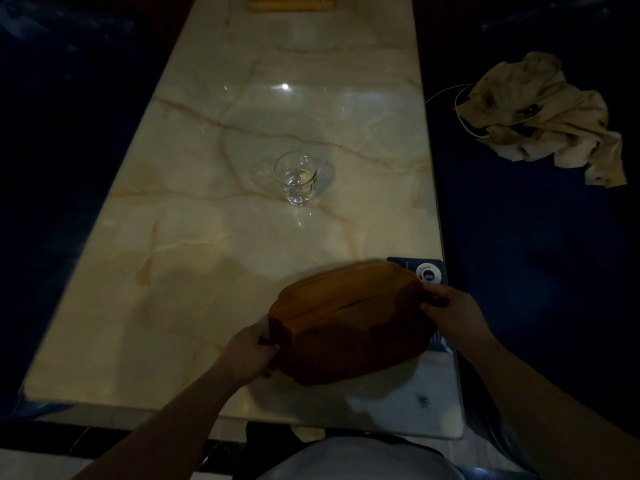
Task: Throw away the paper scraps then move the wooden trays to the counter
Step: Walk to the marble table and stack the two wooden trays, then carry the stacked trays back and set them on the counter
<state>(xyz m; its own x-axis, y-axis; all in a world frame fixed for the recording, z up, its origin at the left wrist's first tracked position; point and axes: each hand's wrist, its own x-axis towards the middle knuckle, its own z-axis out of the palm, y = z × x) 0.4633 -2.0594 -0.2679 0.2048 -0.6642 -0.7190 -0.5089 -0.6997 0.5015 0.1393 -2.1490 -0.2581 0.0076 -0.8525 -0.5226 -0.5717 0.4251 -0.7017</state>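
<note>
wooden tray (346,323), left hand (247,355), right hand (450,311) gripping ends

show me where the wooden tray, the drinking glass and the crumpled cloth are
wooden tray (346,317), head view, on its top wood surface
drinking glass (298,180), head view, on its clear side wall
crumpled cloth (543,112), head view, on the middle folds

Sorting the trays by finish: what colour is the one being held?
Warm orange-brown wood with visible grain, on the tray, seen in the head view.
</note>
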